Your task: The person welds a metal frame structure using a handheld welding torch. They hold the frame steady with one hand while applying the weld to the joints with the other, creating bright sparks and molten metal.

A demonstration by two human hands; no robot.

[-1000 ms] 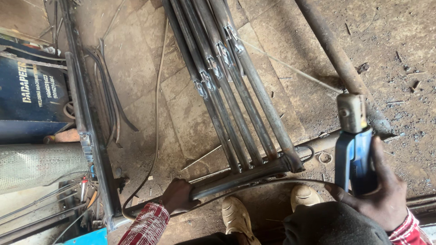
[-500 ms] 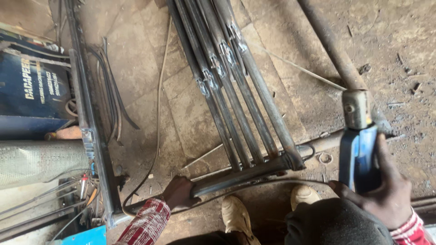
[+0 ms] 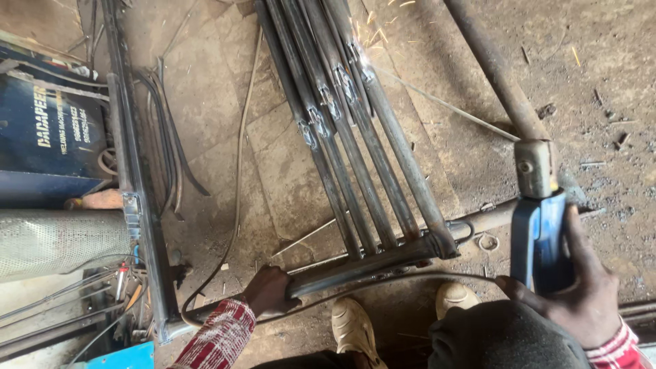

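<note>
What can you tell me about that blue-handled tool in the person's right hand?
The electrode holder has a blue grip and a worn, tan metal clamp head on top. It stands nearly upright at the right of the view, gripped low by the right hand. A thin welding rod runs from its head up-left to the bundled steel tubes, where sparks fly.

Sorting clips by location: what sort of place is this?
Most likely a metalwork or welding workshop. The right hand holds a blue electrode holder, sparks fly off a frame of steel tubes, and a blue welding machine stands on the dusty floor.
</note>
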